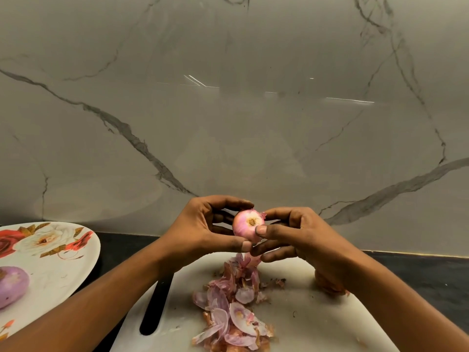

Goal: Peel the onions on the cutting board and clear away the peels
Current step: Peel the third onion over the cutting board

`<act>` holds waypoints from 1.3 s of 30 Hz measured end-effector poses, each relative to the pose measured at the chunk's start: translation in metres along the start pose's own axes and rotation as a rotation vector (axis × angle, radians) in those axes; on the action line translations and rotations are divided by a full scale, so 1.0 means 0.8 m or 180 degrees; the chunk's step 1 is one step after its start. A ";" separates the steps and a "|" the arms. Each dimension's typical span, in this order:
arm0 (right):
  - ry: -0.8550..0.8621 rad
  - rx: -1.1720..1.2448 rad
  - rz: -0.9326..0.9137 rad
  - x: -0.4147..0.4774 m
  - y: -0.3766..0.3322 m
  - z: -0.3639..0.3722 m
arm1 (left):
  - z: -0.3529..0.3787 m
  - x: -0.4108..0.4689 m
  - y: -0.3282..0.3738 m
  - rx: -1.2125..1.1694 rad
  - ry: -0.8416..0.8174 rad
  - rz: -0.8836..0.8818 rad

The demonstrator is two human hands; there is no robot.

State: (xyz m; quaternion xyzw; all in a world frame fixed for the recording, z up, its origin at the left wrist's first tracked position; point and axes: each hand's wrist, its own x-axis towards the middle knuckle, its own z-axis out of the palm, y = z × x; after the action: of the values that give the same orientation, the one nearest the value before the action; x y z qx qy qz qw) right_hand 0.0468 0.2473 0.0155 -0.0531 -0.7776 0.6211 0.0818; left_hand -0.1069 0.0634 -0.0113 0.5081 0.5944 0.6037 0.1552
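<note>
White cutting board point(317, 313) lies closest on the dark worktop point(418, 275), with a heap of purple peels point(236, 313) down its middle. Above the board, the left hand point(200, 229) and right hand point(299, 235) grasp one onion point(247, 224) between curled fingers, its root end facing the camera.

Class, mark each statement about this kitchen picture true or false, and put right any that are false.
1. The left hand and the right hand together hold one onion above the cutting board. True.
2. The loose peels lie heaped on the flowered plate. False: they lie heaped on the cutting board.
3. A second onion, purple, sits on the flowered plate. True.
4. The cutting board is black. False: it is white, with a dark slot near its left edge.
</note>
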 end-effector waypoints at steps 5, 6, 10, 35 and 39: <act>0.0070 0.0367 0.0060 0.002 0.003 0.002 | 0.003 0.001 -0.003 0.0097 -0.0001 0.0146; 0.0114 0.0399 0.0066 0.002 0.003 0.002 | 0.003 0.001 -0.004 0.0081 -0.0016 0.0151; 0.0289 0.0372 0.0060 0.000 0.003 0.002 | -0.002 0.003 -0.004 0.0020 -0.0125 0.0154; 0.0273 0.0284 -0.0008 -0.003 0.004 0.015 | 0.001 0.004 -0.013 0.0806 0.0044 0.0771; 0.0368 0.0188 -0.0150 -0.002 0.008 0.017 | 0.001 0.006 -0.010 0.0578 0.0126 0.0751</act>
State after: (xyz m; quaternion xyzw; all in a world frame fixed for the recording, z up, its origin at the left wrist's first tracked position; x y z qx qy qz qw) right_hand 0.0457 0.2357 0.0065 -0.0682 -0.7540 0.6375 0.1427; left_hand -0.1119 0.0695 -0.0166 0.5743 0.5857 0.5713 0.0248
